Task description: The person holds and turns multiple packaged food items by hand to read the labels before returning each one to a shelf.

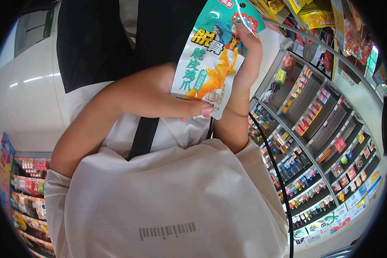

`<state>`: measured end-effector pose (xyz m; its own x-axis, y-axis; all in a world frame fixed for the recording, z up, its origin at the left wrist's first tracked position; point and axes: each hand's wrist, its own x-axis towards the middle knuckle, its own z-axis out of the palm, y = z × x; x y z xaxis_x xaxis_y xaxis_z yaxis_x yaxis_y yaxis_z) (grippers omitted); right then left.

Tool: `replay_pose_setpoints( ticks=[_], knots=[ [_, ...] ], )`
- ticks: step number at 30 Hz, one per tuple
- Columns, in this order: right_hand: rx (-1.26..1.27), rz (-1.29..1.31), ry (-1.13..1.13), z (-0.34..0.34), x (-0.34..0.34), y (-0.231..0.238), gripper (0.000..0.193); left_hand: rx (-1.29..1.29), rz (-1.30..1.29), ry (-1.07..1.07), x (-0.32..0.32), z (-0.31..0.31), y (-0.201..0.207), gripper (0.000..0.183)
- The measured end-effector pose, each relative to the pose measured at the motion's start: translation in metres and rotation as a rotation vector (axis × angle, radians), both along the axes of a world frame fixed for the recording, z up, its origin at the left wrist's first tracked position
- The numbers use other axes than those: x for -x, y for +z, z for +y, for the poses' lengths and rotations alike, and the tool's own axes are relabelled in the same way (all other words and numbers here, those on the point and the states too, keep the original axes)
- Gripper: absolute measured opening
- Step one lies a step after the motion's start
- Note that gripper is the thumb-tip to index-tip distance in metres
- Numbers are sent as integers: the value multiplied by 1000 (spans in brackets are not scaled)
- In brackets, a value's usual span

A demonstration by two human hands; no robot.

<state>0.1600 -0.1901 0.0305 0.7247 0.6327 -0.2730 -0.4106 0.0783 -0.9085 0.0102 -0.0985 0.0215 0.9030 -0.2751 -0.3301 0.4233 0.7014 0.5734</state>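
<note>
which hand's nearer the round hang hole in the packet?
Right. The right hand grips the packet along its right edge, thumb just below the hole. The left hand is farther off, at the packet's lower end.

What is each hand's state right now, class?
Left hand: holding the teal-and-white packet, thumb at its bottom edge.
Right hand: holding the same packet, thumb near its upper right.

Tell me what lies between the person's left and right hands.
In the head view, a teal-and-white packet lies between the left hand and the right hand, touched by both.
</note>
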Motion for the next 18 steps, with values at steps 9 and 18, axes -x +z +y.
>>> replay_pose_setpoints(
  ticks=[9,18],
  knots=[
    [82,21,-55,10,-4,-2,27,-63,-93,99,4,-4,-16,30],
    [35,70,-20,21,-7,-3,23,-34,13,276,9,-2,-16,29]
  ],
)
